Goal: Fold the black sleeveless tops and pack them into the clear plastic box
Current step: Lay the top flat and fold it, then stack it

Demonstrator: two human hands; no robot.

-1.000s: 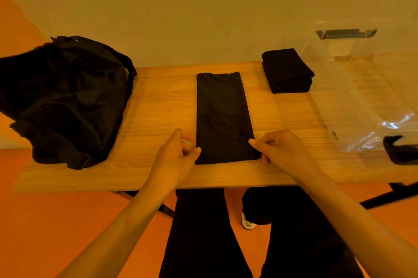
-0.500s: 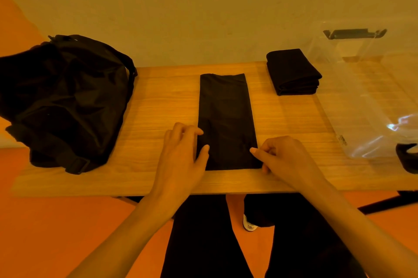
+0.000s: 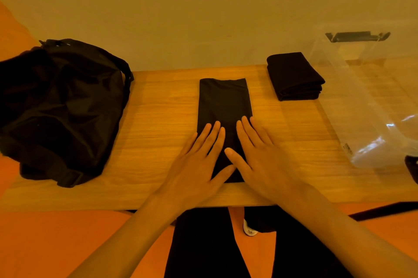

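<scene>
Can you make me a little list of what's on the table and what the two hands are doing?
table: wooden
long folded top: narrow black strip, middle of table
left hand: flat, fingers straight, pressing the top's near end
right hand: flat beside the left, pressing the same top
folded stack: black tops, far right, beside the box, not in it
clear plastic box: right end of table
black bag: left end of table
</scene>
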